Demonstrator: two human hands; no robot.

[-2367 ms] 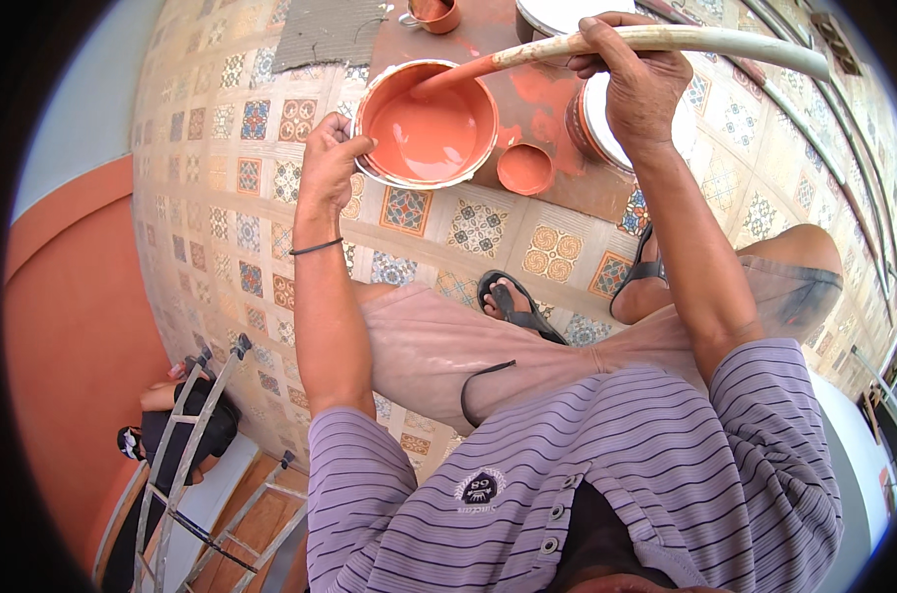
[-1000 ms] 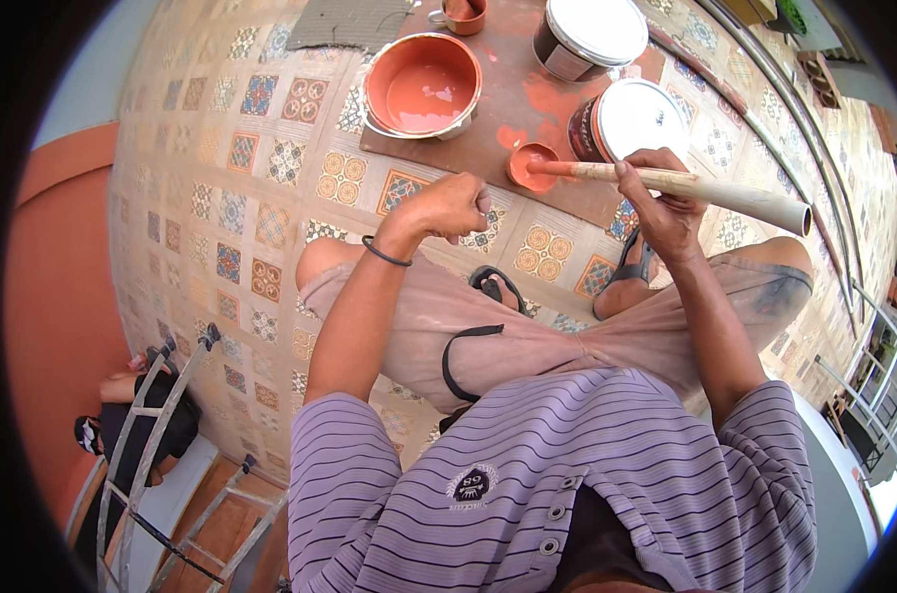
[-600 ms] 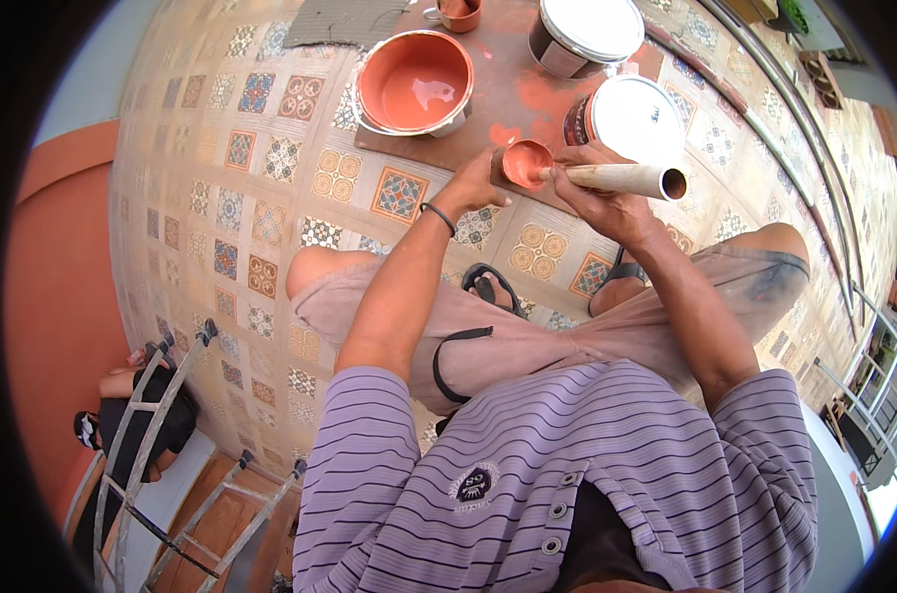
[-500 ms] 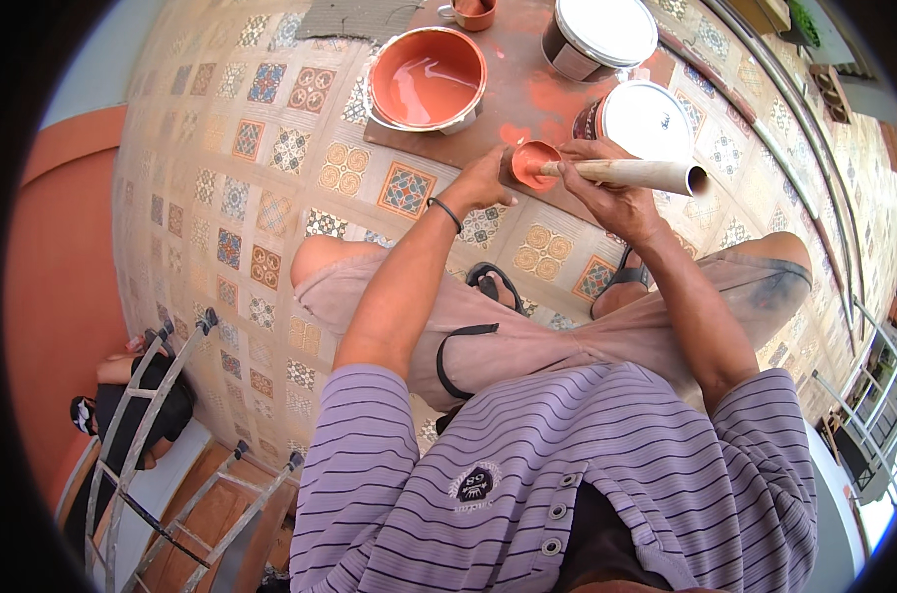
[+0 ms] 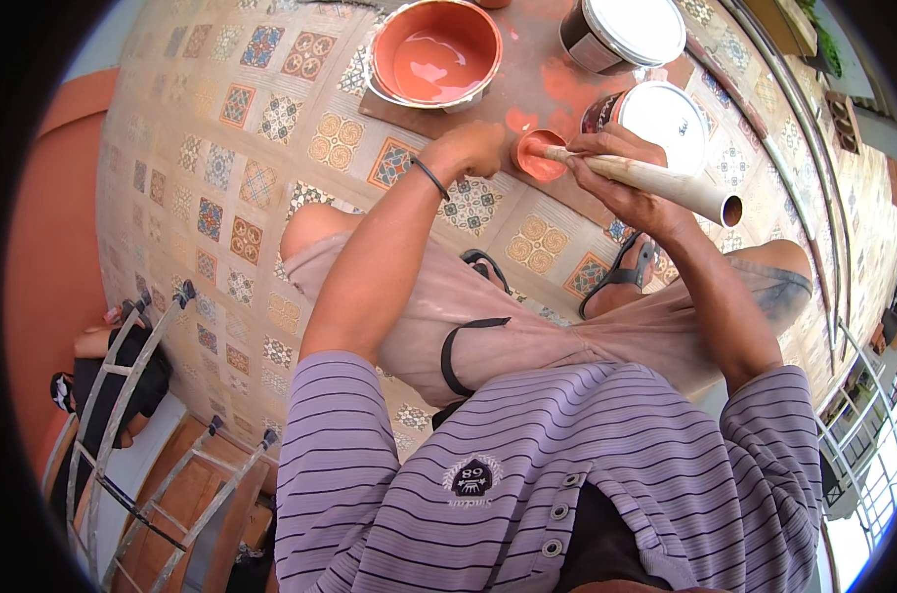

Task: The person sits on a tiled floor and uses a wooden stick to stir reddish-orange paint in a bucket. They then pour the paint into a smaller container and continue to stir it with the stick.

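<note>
A small cup [image 5: 540,155] of red-orange paint stands on the stained brown board, tilted slightly toward me. My right hand [image 5: 621,178] is wrapped round a pale pipe [image 5: 681,191]. The pipe's narrow end dips into the cup; its wide, hollow end points to the right. My left hand [image 5: 473,148] is closed just left of the cup, with a gap between them. Its curled fingers hide anything inside. Beyond it sits a large bucket [image 5: 436,54] of red-orange paint.
Two white-lidded tubs [image 5: 634,28] stand on the paint-smeared board [image 5: 537,59], at the back right. Long dark pipes [image 5: 765,124] lie on the patterned tile floor to the right. A metal ladder [image 5: 122,395] and a person in black [image 5: 137,371] are at the lower left.
My left hand has let go of the small cup, drawn left and closed. The pipe's wide end has swung toward me and to the right, still in my right hand.
</note>
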